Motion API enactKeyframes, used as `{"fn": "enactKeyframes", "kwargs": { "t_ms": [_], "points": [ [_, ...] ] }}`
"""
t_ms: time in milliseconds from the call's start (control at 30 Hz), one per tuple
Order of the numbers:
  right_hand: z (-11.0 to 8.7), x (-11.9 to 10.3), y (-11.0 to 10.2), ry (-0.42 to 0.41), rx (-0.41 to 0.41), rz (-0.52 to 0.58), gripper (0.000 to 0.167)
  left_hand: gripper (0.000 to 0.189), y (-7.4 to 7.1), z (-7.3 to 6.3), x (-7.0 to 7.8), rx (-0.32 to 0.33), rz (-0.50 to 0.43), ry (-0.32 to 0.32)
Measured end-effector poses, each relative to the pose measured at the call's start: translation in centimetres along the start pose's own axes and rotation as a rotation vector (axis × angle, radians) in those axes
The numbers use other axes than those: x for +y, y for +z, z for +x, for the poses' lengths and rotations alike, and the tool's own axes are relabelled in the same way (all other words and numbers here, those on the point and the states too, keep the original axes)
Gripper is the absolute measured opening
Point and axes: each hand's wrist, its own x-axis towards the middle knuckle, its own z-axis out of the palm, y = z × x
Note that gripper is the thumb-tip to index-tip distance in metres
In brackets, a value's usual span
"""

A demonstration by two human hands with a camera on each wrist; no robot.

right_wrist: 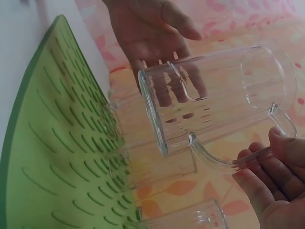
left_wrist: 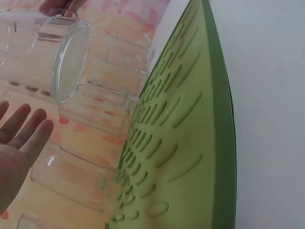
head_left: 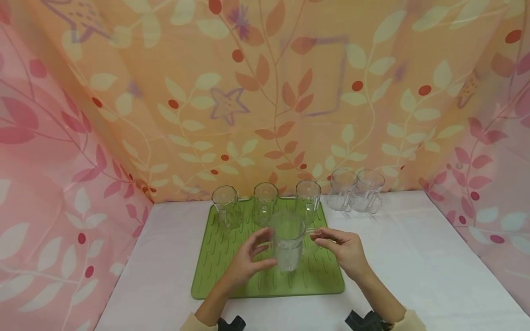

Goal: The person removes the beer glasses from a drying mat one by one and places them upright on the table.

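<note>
Left of centre in the head view, a clear mug [head_left: 229, 209] stood on the green mat [head_left: 204, 276]; below it the left hand [head_left: 246, 262] was spread wide beside the held mug [head_left: 288, 241], contact unclear. A middle mug [head_left: 265, 202] stood behind. The held mug hung over the mat, lower centre, its contents impossible to tell. Rightward came a third mug [head_left: 308, 195], the right hand [head_left: 347, 252] pinching the held mug's handle, then two mugs [head_left: 341, 191] on the white table [head_left: 414, 248].

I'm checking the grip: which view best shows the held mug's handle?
The right wrist view: the handle appears large there, the right hand holding it. The head view shows it small; the left wrist view barely catches it near the top edge.
</note>
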Motion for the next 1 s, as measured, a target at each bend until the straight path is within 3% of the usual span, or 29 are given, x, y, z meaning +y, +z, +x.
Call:
{"fn": "enactKeyframes", "kwargs": {
  "t_ms": [533,1000],
  "points": [
    [0.8,-1.1,-2.1,-0.033,0.135,-0.075,0.033,0.068,-1.6,-1.1,-0.1,0.046,0.086,-0.031],
    [2.3,-2.3,-3.8,-0.078,0.237,-0.017,0.031,0.069,-2.8,-2.1,-0.6,0.097,0.109,-0.133]
  ]
}}
